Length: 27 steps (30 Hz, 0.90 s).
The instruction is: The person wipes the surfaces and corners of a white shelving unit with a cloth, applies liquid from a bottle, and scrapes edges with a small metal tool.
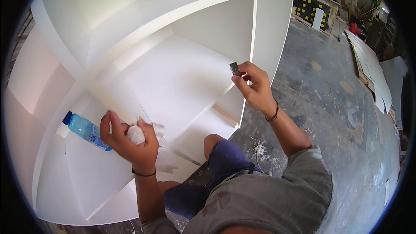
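A crumpled white cloth [136, 134] is bunched in my left hand [143, 149], with its fingers curled around it and a loose end hanging beside the thumb. My right hand [260, 89], held higher and to the right, pinches a small dark rectangular piece [234, 68] between thumb and fingers; its exact kind is too small to tell. Both hands are over a large white shelf unit [169, 76] with several compartments. Just left of my left hand, a blue-capped clear plastic bottle [82, 128] lies slanted on a white panel, its lower end partly behind the hand.
White dividers [190, 6] separate the unit's compartments. Pale shavings [260, 149] lie on the grey floor [312, 104] by my knee. Flat white sheets [368, 65] lie at the far right, and a workbench [318, 6] with a yellow-dotted black panel stands behind.
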{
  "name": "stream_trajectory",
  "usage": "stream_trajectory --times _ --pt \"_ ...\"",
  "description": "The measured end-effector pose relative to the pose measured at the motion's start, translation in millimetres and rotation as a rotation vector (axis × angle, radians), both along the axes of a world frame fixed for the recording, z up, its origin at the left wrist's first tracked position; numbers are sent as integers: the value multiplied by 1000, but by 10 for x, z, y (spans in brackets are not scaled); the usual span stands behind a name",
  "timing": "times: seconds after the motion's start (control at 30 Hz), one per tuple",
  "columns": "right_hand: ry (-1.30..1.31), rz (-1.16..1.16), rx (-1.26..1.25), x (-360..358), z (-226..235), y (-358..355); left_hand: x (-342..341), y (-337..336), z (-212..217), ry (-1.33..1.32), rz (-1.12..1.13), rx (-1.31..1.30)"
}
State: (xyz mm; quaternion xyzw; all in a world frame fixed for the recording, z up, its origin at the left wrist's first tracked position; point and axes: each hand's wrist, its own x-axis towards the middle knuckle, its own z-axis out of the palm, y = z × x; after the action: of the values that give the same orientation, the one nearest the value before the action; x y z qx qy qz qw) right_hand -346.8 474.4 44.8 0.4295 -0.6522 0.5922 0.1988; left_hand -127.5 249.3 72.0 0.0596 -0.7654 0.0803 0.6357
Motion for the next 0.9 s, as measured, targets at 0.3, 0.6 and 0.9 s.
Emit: stream_trajectory --times 0.3,0.6,0.9 --pt "-439 149 -329 -496 223 279 108 -7 765 104 210 -49" --pt "-566 172 -282 -583 -56 410 -169 127 250 -22 144 64" --pt "-873 561 -47 -107 -596 -193 50 182 -390 -92 171 227"
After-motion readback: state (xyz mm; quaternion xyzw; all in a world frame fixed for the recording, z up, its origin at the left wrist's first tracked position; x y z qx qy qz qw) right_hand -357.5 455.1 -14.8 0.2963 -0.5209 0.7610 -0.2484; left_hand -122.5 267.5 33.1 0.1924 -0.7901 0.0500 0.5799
